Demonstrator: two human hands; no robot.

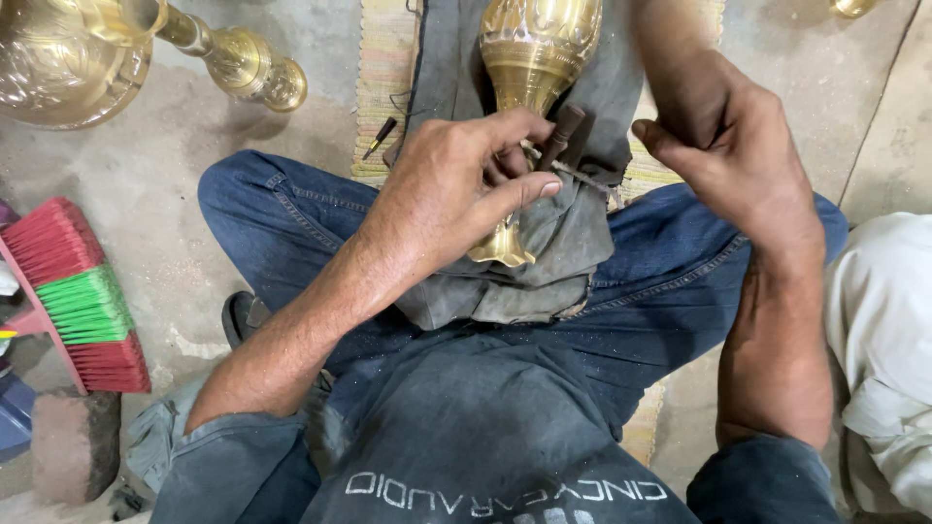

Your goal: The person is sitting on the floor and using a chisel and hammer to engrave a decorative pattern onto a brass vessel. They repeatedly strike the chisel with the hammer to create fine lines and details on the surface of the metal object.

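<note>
This was a small metalworker's shop, worked at floor level. I sat cross-legged on a bare, stained concrete floor (175, 204) with a striped woven mat (383, 78) under me and a grimy grey cloth (563, 233) across my lap. Brass was all around: an engraved brass vase (536, 49) lay on the cloth, and a big brass vessel (68, 68) with a turned brass stem (243, 63) lay at the far left. A red and green brush (83, 296) lay on the left.

brass vases (532, 58): 3 | brushes (83, 296): 1 | hands (456, 189): 2
</note>
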